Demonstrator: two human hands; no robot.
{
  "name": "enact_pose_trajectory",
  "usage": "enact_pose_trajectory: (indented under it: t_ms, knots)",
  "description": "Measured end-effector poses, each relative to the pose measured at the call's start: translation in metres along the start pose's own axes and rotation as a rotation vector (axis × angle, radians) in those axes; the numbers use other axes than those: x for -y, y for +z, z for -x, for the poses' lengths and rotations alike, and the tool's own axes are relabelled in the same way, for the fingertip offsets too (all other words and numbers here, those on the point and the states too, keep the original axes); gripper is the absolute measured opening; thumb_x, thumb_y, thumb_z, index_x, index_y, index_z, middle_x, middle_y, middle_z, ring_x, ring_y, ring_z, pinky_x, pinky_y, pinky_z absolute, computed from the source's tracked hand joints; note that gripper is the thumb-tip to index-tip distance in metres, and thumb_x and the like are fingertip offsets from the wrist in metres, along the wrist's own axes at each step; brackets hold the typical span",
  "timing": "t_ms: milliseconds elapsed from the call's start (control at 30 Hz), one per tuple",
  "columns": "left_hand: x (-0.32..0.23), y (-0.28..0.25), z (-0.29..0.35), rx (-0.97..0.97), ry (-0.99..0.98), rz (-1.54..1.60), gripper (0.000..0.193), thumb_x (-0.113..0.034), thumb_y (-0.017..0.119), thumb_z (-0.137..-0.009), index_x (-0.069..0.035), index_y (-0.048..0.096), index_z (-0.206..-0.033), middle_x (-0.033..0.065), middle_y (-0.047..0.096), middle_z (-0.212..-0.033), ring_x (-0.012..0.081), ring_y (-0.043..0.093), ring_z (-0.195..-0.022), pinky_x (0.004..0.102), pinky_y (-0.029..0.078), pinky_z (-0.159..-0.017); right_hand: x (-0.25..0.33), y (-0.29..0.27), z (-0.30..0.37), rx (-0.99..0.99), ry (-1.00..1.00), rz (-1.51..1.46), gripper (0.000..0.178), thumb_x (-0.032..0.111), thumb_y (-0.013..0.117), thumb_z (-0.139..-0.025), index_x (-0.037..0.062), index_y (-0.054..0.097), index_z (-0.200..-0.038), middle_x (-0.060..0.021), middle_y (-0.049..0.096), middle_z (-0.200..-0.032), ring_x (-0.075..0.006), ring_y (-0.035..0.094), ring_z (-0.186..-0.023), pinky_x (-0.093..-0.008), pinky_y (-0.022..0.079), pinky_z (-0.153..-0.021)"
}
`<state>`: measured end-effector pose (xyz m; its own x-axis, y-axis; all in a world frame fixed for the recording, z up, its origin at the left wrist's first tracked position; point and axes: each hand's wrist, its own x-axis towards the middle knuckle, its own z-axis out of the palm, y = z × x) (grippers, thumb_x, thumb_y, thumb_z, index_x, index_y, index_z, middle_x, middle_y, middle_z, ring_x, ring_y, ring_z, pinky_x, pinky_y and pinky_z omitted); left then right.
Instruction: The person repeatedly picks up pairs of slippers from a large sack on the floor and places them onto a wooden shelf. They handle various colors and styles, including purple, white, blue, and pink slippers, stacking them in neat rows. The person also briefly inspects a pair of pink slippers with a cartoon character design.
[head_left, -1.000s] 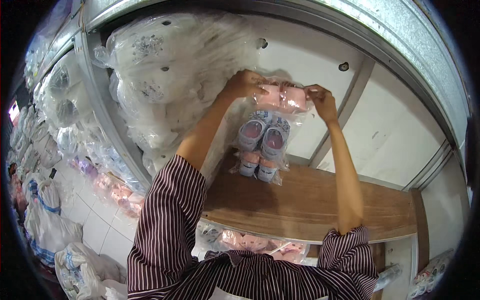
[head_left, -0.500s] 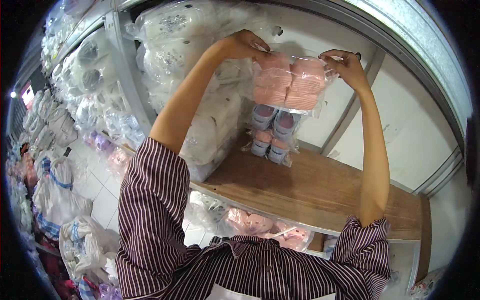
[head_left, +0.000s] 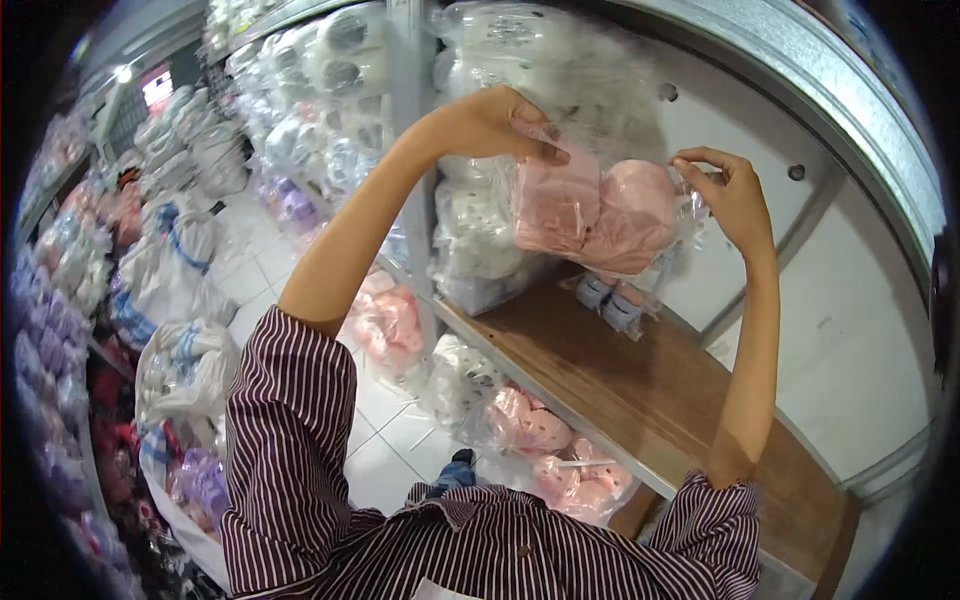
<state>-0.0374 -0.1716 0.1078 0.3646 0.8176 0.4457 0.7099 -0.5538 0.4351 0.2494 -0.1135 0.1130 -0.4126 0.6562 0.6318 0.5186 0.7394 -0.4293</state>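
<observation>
A clear plastic bag [head_left: 645, 215] of soft pink items, perhaps slippers, hangs upright in front of me at shelf height. My left hand [head_left: 505, 125] is closed on its upper left corner, thumb and fingers pinching the film. At the upper right edge, my right hand [head_left: 735, 195] pinches the plastic between thumb and forefinger. Behind and below the bag, small grey-blue shoes [head_left: 622, 305] with pink insides, also in clear wrap, stand on the brown wooden shelf [head_left: 600, 370]. The pink bag hides part of them.
Bagged white bundles [head_left: 480, 225] are stacked at the shelf's left end, beside a metal post [head_left: 410, 90]. Pink bagged goods [head_left: 530, 420] lie beneath the shelf. Large white sacks [head_left: 185, 370] stand on the tiled floor [head_left: 385, 460] at left.
My view has swung left, so the shelf appears farther right. The pink bag is tilted now and hangs lower, covering more of the grey-blue shoes. Both hands keep hold of it.
</observation>
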Motion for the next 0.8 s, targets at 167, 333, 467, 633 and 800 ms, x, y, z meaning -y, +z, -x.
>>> enact_pose_trajectory:
  t_ms: [167,333,467,633,800]
  knots:
    - [-0.023,-0.028,0.082,-0.048,-0.185,-0.122,0.047,-0.037,0.07,-0.072,-0.003,0.063,-0.103,0.0128,0.066,-0.09,0.0186,0.062,-0.086,0.0296,0.047,-0.077,0.048,0.045,0.021,0.049,-0.029,-0.205,0.019,0.019,0.062,-0.079,0.0039,0.068,-0.088,-0.0012,0.062,-0.069,-0.0043,0.053,-0.061,-0.0231,0.042,-0.055]
    - [-0.029,-0.056,0.156,-0.106,-0.432,-0.2,0.048,-0.039,0.07,-0.073,-0.003,0.064,-0.103,0.0128,0.066,-0.091,0.0185,0.063,-0.084,0.0288,0.048,-0.076,0.088,0.097,0.018,0.197,-0.118,-0.392,0.02,0.017,0.061,-0.08,0.0003,0.066,-0.091,-0.0021,0.063,-0.07,-0.0046,0.054,-0.06,-0.0205,0.043,-0.054]
    - [-0.021,-0.074,0.221,-0.183,-0.52,-0.282,0.049,-0.043,0.069,-0.072,-0.004,0.065,-0.101,0.0136,0.066,-0.091,0.0192,0.063,-0.083,0.0301,0.048,-0.074,0.141,0.139,0.016,0.321,-0.151,-0.501,0.021,0.015,0.061,-0.081,-0.0008,0.066,-0.092,-0.0049,0.065,-0.074,-0.0071,0.057,-0.063,-0.0212,0.045,-0.056]
    - [-0.02,-0.106,0.307,-0.235,-0.729,-0.217,0.049,-0.044,0.068,-0.073,-0.004,0.064,-0.101,0.0146,0.066,-0.089,0.0197,0.064,-0.075,0.0314,0.049,-0.069,0.2,0.217,0.002,0.47,-0.253,-0.583,0.023,0.017,0.062,-0.08,-0.0015,0.065,-0.094,-0.0071,0.065,-0.076,-0.0081,0.058,-0.063,-0.022,0.046,-0.056]
    - [-0.003,-0.159,0.408,-0.268,-0.888,-0.287,0.044,-0.038,0.066,-0.077,-0.002,0.063,-0.103,0.0146,0.066,-0.085,0.0162,0.064,-0.068,0.0288,0.049,-0.065,0.293,0.303,-0.007,0.625,-0.31,-0.651,0.023,0.018,0.062,-0.08,-0.0009,0.066,-0.092,-0.004,0.063,-0.069,-0.0064,0.055,-0.058,-0.021,0.04,-0.049]
